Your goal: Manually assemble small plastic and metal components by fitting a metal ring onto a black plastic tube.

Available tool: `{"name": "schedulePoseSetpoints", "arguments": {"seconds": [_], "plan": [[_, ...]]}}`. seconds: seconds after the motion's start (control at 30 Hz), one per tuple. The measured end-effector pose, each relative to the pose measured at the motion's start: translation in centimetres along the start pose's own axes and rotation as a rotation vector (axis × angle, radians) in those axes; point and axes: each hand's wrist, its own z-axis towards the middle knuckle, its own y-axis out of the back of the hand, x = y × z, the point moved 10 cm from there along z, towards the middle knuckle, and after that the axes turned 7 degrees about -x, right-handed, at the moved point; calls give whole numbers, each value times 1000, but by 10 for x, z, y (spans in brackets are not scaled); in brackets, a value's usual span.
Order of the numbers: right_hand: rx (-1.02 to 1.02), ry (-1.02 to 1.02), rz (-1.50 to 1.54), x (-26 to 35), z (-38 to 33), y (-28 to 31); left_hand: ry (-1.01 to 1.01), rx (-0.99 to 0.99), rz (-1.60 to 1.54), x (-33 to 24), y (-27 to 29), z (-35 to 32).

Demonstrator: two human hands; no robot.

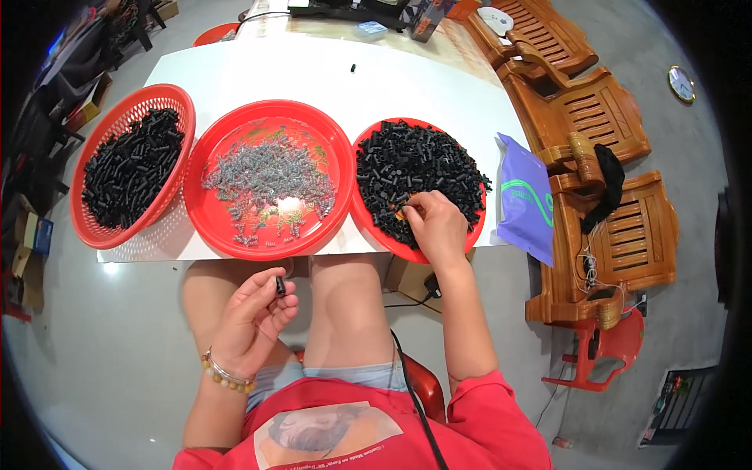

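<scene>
Small black plastic sleeve [280, 285] pinched upright in left hand [252, 323]: light, stiff, probably slippery; right hand [433, 225] fingertips closed in right tray [368, 221] near table's front edge.

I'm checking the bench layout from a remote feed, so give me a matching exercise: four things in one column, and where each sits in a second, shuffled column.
Things:
1. mesh basket of black parts
2. red tray of small grey parts
3. left hand
4. right hand

Places:
A. on the pile of black parts in the right-hand red tray
B. middle of the white table
C. over the lap, pinching one small black part
D. left end of the table

Pairs: 1-D, 2-B, 3-C, 4-A
</scene>
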Motion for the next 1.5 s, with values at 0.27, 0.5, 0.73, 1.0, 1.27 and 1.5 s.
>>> {"name": "schedulePoseSetpoints", "arguments": {"seconds": [0.27,0.5,0.73,1.0,1.27,1.5], "plan": [[3,73,128,-1,0,-4,-5,-6,34,-1,-3,-2],[104,120,84,10,4,-6,-2,24,19,-2,-6,-4],[104,159,153,3,-1,-11,-20,32,19,-5,-5,-6],[94,152,134,-6,-1,-10,-14,48,14,-3,-9,-6],[284,-285,1043,59,-41,13,-23,12,18,-2,-8,-4],[508,-62,1246,141,-91,6,-6,96,-16,8,-29,-11]]}}
